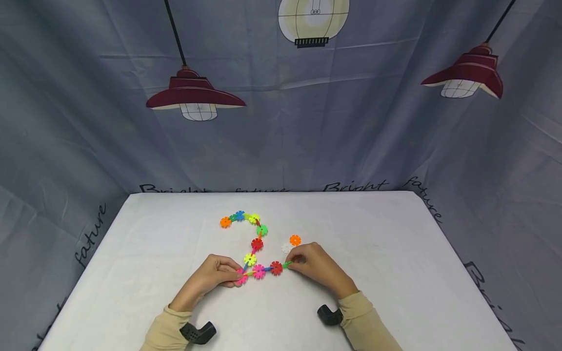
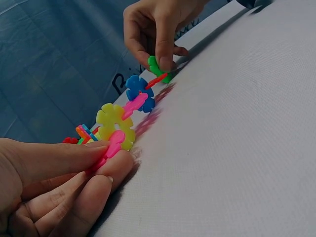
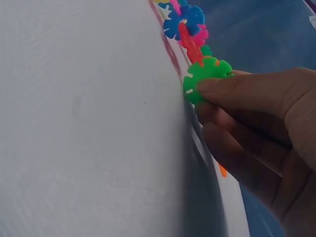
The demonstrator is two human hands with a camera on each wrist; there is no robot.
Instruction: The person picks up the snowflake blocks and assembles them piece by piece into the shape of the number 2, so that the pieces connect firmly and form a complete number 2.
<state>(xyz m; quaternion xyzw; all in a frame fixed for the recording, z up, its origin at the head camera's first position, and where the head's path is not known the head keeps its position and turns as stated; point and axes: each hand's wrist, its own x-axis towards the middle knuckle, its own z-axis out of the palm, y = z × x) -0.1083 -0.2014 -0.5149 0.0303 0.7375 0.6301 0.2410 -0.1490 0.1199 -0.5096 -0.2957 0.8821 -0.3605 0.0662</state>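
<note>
A chain of interlocking snowflake discs [image 1: 256,244] curves over the white table in a shape like a 2. At its lower left corner my left hand [image 1: 213,274] pinches a pink disc [image 2: 114,145] between thumb and fingers. My right hand [image 1: 317,265] pinches the green disc [image 3: 203,79] at the chain's right end, its thumb over the face. Between the hands run a yellow disc [image 2: 116,123], a pink one [image 1: 259,271], a blue one [image 2: 140,93] and a red one [image 1: 276,267], set at alternating angles.
Loose orange [image 1: 295,240] and white [image 1: 287,247] discs lie just beyond my right hand. The white table [image 1: 373,229] ends at a blue-grey curtain [image 1: 281,136] printed with lamps. Black wrist devices [image 1: 198,333] sit at both sleeves.
</note>
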